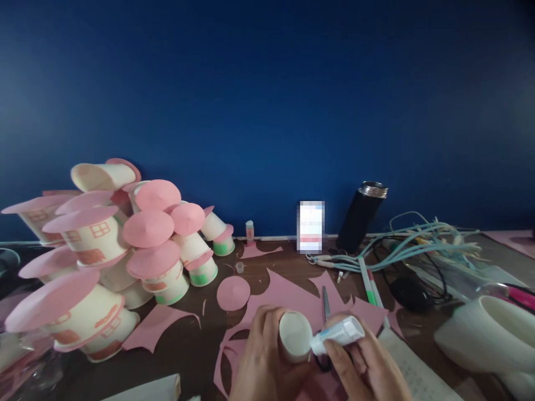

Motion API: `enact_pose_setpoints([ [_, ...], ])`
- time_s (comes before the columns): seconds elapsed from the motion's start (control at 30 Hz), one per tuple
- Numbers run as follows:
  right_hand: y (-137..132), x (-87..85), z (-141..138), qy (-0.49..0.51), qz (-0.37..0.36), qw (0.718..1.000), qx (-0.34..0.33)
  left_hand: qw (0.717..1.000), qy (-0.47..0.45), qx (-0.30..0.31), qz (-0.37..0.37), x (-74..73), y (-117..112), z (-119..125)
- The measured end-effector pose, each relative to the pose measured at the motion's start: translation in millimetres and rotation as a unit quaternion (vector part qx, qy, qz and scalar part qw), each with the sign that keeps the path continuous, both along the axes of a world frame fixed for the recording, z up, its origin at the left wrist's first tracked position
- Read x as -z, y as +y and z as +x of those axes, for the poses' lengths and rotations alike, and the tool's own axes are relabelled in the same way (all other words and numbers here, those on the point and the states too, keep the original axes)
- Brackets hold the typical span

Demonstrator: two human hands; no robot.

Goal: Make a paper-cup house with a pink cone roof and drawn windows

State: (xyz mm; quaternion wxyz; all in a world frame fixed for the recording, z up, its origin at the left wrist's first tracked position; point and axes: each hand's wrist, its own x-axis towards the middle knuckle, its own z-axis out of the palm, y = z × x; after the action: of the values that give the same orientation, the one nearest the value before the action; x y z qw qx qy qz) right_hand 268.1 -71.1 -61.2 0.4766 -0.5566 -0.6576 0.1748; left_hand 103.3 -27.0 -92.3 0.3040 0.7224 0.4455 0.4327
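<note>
Left hand: fingers wrapped round paper cup, held low over the counter. Right hand: fingers pinching glue tube, nozzle touching cup's end rim. Risk: a hard squeeze floods glue, which drips onto pink paper scraps; a tight grip dents the cup.

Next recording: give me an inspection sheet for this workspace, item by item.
Surface: brown table, mostly covered with pink paper scraps.
Job's things: white cup; tube, its nozzle against the cup.
Clutter: pile of pink-roofed cup houses at left; pink disc; markers; flask; mouse; cup stack lying at right.
Grippers: left hand holds the cup; right hand holds the tube.
Cables: pale green bundle tangled at right rear.
Surroundings: dark blue wall; no other person seen.
</note>
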Motion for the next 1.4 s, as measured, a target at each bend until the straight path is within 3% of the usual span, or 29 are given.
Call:
enact_pose_setpoints([
  [0.27,3,0.3,-4,0.065,-0.061,0.994,0.065,0.999,-0.002,0.052,-0.006,0.8,1,-9],
  [0.57,8,7.1,-1,0.150,-0.117,0.980,0.052,0.998,0.023,0.023,0.059,17.7,-3,-7],
  [0.83,11,-0.9,-11,0.250,-0.158,0.951,0.094,0.995,0.024,0.033,0.088,22.4,-4,-7],
  [1.0,10,-9.0,-16,0.266,-0.155,0.945,0.108,0.996,0.025,0.057,0.070,16.5,-4,-12],
  [1.13,9,-9.6,-17,0.298,-0.185,0.931,0.103,0.995,0.042,0.093,0.003,4.7,-2,-16],
  [1.4,10,-1.4,-16,0.355,-0.175,0.916,0.061,0.997,0.023,0.075,-0.026,-5.4,-1,-12],
])
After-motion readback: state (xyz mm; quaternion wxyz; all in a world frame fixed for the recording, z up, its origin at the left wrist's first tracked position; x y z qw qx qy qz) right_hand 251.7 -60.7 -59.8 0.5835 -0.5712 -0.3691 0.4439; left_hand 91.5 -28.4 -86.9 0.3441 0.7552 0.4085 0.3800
